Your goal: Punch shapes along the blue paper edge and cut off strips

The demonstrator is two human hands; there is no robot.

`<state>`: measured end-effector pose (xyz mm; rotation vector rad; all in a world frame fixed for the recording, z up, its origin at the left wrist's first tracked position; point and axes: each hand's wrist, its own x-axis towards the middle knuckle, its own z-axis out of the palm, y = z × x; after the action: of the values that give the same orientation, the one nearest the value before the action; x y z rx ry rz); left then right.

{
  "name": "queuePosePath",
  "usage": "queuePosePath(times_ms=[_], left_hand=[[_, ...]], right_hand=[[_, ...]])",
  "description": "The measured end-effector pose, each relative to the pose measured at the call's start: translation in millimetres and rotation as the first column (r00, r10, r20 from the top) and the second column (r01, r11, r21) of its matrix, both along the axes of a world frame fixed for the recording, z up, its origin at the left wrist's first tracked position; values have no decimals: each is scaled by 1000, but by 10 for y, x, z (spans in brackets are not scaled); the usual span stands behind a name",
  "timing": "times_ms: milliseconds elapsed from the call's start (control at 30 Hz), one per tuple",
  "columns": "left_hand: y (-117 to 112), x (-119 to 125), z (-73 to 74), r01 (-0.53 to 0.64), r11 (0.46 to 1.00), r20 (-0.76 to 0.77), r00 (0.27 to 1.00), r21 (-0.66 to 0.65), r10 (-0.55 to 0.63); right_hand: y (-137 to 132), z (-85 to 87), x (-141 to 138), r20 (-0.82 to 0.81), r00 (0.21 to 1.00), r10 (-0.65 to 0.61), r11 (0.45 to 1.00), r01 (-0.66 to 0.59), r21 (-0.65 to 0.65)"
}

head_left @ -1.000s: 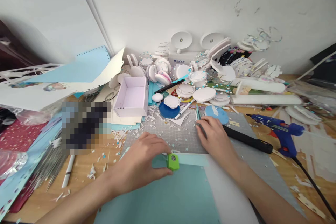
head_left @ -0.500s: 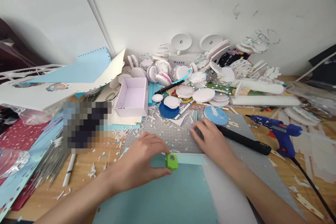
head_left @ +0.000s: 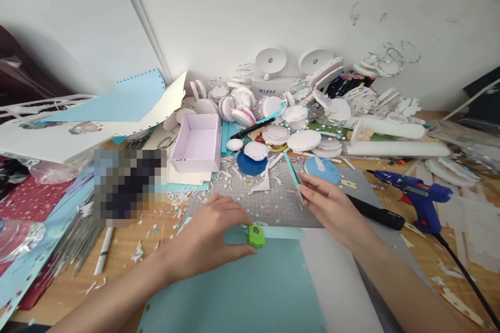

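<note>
My left hand (head_left: 209,237) is closed around a small green punch (head_left: 255,235) that sits on the far edge of a light blue paper sheet (head_left: 250,291). My right hand (head_left: 332,208) pinches a narrow teal paper strip (head_left: 292,173) and holds it tilted up off the grey cutting mat (head_left: 269,195). A black cylindrical tool (head_left: 375,213) lies on the mat just behind my right hand.
A blue glue gun (head_left: 416,195) with its cable lies at the right. A white open box (head_left: 195,143), a dark blue disc (head_left: 250,164), many white round pieces (head_left: 302,140) and paper scraps crowd the back. Paper stacks (head_left: 58,135) fill the left.
My right hand has picked the teal strip up off the mat and drawn it slightly to the right. The left hand and green punch have stayed put.
</note>
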<state>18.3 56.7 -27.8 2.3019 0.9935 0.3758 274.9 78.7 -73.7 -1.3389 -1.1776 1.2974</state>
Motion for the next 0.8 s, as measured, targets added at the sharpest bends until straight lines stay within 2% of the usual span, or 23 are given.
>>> queuePosePath(times_ms=[100, 200, 267, 333, 433, 533, 667, 800], left_hand=[[8, 9, -1, 2, 1000, 6, 1000, 0, -2], [4, 7, 3, 3, 1000, 14, 1000, 3, -3], [-2, 1, 11, 4, 1000, 12, 1000, 2, -4], [-8, -4, 22, 6, 1000, 4, 1000, -2, -6], [-5, -3, 43, 5, 1000, 2, 1000, 6, -5], [5, 9, 64, 10, 1000, -10, 1000, 13, -9], [-2, 29, 77, 10, 999, -14, 1000, 32, -10], [-39, 51, 73, 18, 998, -23, 1000, 59, -17]], right_hand=[[-47, 80, -81, -259, 965, 27, 988, -65, -138], [-110, 94, -174, -415, 909, 36, 981, -112, -161], [-154, 85, -226, -443, 892, 86, 977, -163, -140], [-197, 78, -263, -377, 913, 158, 976, -203, -84], [-256, 96, -296, -196, 949, 248, 969, -246, 33], [-310, 138, -320, -80, 950, 302, 950, -293, 106], [-353, 179, -337, 35, 954, 297, 942, -299, 152], [-367, 182, -334, 80, 950, 302, 935, -312, 169]])
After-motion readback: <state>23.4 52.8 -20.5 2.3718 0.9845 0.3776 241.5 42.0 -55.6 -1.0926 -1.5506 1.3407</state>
